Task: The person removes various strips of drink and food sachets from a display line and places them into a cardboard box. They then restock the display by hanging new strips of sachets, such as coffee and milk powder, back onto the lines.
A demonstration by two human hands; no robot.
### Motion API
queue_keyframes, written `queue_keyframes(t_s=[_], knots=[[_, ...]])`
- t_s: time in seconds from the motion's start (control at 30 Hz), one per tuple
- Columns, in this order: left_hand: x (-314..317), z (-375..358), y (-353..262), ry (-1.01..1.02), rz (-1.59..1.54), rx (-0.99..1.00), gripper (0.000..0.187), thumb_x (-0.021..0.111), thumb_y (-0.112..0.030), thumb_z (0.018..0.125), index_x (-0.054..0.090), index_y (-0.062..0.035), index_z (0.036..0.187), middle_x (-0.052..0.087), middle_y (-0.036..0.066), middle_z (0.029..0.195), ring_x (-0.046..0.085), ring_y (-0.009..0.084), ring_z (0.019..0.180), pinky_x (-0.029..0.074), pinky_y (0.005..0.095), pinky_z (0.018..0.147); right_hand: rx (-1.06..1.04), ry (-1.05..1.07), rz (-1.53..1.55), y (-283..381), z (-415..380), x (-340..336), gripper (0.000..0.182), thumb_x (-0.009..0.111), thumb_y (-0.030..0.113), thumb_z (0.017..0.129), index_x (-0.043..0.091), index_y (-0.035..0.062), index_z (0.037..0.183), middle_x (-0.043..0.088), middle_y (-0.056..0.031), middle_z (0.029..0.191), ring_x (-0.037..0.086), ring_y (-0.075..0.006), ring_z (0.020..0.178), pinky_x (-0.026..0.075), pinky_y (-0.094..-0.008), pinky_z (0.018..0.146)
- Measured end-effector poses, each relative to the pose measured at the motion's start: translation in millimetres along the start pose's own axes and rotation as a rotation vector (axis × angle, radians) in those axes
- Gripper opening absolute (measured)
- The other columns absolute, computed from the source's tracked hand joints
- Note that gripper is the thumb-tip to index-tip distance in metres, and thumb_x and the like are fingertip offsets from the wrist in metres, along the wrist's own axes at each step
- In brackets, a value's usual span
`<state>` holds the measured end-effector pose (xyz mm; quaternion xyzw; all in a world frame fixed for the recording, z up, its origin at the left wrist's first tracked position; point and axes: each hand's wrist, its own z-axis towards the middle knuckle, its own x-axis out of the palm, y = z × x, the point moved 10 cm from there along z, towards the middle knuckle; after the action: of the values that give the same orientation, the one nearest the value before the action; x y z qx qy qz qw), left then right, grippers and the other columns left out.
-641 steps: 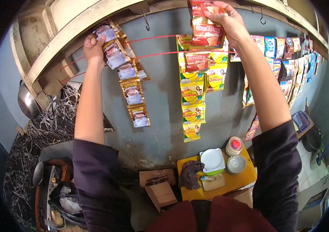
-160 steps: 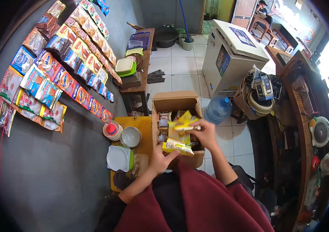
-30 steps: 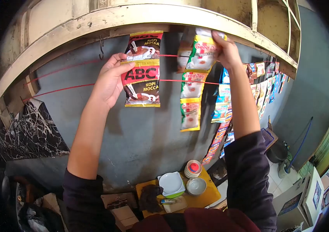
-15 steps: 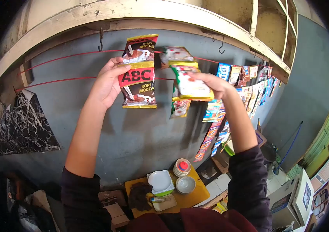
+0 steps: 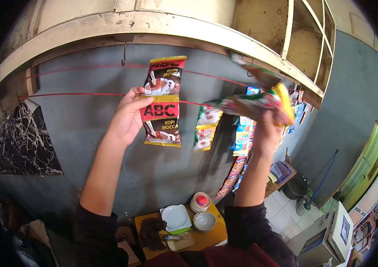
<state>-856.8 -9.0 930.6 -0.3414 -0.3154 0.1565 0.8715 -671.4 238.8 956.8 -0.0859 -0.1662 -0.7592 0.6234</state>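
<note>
Red-and-black coffee sachet strip (image 5: 162, 101) draped over upper red string (image 5: 82, 67), pinched at middle by left hand (image 5: 129, 116), fingers closed on it. Right hand (image 5: 264, 133) raised, gripping blurred green-yellow sachet strip (image 5: 253, 103), pulled level, near wooden beam (image 5: 162, 24). Yellow desk (image 5: 206, 238) below.

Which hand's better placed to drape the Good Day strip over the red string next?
Right hand, probably: it already grips the Good Day strip near the red string; left hand holds the ABC sachets.
</note>
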Motion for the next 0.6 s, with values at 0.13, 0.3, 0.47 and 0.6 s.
queue_keyframes(t_s=[0.13,0.3,0.47,0.6], knots=[[1.9,-7.4,-4.1,0.009,0.008,0.009,0.021,0.052,0.000,0.076,0.041,-0.0096,0.091,0.048,0.007,0.097,0.051,0.0166,0.092,0.043,0.0310,0.081,-0.271,-0.150,-0.053,57.9,25.7,3.5,0.035,0.049,0.003,0.082,0.043,0.0003,0.115,0.049,-0.0102,0.113,0.048,-0.0212,0.102,0.037,-0.0393,0.090],[14.2,-11.9,-16.7,0.033,0.044,0.083,0.021,0.051,0.001,0.076,0.041,-0.0090,0.091,0.047,0.006,0.098,0.049,0.0153,0.095,0.041,0.0304,0.083,-0.639,-0.652,-0.398,146.3,53.6,-3.8,0.030,0.052,0.008,0.081,0.048,-0.0037,0.108,0.052,-0.0119,0.105,0.053,-0.0204,0.087,0.046,-0.0330,0.074],[28.3,-15.5,-19.7,0.072,0.039,0.118,0.022,0.049,0.001,0.078,0.039,-0.0089,0.094,0.048,0.006,0.100,0.048,0.0153,0.097,0.040,0.0308,0.084,-0.899,-0.479,-0.450,217.8,94.6,3.0,0.029,0.055,0.003,0.078,0.050,-0.0048,0.105,0.054,-0.0102,0.105,0.054,-0.0194,0.086,0.045,-0.0312,0.075],[58.7,-29.6,-0.7,0.144,0.018,0.046,0.021,0.049,0.001,0.078,0.039,-0.0084,0.095,0.050,0.009,0.097,0.051,0.0159,0.094,0.042,0.0298,0.081,-0.630,-0.310,-0.670,231.8,99.2,-14.4,0.023,0.056,0.004,0.078,0.054,-0.0024,0.100,0.057,-0.0081,0.097,0.056,-0.0166,0.082,0.047,-0.0306,0.075]])
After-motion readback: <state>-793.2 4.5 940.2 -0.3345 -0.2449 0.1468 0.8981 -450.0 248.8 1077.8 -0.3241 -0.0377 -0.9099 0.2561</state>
